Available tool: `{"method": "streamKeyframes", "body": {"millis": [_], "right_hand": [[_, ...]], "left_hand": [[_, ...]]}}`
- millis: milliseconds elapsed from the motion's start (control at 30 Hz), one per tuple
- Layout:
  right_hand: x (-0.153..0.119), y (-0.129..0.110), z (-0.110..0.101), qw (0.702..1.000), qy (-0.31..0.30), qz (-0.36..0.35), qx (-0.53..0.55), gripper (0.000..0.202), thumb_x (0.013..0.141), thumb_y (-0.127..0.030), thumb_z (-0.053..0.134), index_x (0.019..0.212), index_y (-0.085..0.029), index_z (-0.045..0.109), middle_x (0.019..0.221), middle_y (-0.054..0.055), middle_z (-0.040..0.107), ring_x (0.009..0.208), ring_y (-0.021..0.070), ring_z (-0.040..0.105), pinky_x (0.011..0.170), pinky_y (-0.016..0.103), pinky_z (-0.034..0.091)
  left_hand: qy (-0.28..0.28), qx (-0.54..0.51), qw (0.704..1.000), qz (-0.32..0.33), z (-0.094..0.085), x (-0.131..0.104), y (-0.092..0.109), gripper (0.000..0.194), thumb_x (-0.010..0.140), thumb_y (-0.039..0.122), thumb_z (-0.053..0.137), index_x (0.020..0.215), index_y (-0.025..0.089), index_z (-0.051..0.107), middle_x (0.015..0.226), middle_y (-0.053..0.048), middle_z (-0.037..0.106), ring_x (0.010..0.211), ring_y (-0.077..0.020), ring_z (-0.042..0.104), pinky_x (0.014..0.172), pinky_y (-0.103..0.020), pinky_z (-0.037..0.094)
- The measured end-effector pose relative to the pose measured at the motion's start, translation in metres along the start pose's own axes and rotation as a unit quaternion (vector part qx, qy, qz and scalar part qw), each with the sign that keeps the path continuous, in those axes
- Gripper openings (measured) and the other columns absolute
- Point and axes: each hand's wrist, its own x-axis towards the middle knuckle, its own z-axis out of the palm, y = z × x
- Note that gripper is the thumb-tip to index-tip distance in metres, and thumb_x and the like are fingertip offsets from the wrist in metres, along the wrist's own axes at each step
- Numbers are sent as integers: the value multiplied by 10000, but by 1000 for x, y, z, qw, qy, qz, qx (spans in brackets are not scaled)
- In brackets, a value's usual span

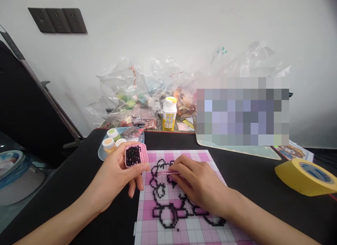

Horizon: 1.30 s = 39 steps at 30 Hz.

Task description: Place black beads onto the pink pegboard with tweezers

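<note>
My left hand [118, 171] is closed around a small pink tray [143, 155] full of black beads [133, 156], held above the left edge of a pegboard. Between the fingers of my right hand [196, 178] is a pair of pink tweezers [168, 173], its tips pointing left over the board. The pink-and-white checked pegboard [150, 234] lies flat on the table. Black beads on it form an outline [167, 217] of loops and curves, partly covered by my right hand. Whether the tweezers grip a bead is too small to tell.
A blue plate [101, 152] with small lidded jars [108, 144] stands behind my left hand. At the back are a white-and-yellow bottle [169, 113] and clear plastic bags [123, 83]. Yellow tape [292, 174] lies right, near a blurred-out area. A bin [23, 181] stands left of the black table [86, 157].
</note>
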Motion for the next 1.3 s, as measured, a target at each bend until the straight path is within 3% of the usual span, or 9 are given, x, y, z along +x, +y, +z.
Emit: {"method": "streamKeyframes", "body": {"millis": [100,233,367,700,1300], "right_hand": [[0,-1,0,1000,-2,0,1,221,1041,-199,422,979,-148,628,862,64,653,668,170,632,528,268,482],[0,-1,1,1000,-8,0,6,220,1036,-193,426,970,-147,631,859,65,653,672,179,636,522,277,485],[0,0,1,1000,-3,1,3,215,1030,-181,429,966,-143,630,859,66,657,670,176,635,527,275,489],[0,0,2,1000,-6,0,-7,219,1029,-171,423,980,-148,635,873,64,660,672,168,636,532,266,483],[1,0,2,1000,-28,8,-10,213,1025,-171,438,984,-148,646,880,64,655,681,165,635,539,263,468]], "left_hand": [[5,3,1000,2,0,0,0,580,800,410,795,1239,203,479,719,-40,767,391,-130,588,335,-188,418],[-5,0,1000,5,0,0,1,521,815,402,779,1203,188,507,553,25,688,373,-130,559,337,-182,412],[-2,-1,1000,4,1,1,2,526,813,401,783,1207,197,502,601,5,720,381,-129,566,338,-184,416],[-9,-1,1000,5,1,1,2,475,818,378,778,1167,178,525,484,40,662,349,-118,523,342,-173,402],[-18,1,1000,-2,1,-1,3,485,835,378,766,1201,185,512,522,25,689,352,-119,522,341,-177,398]]}}
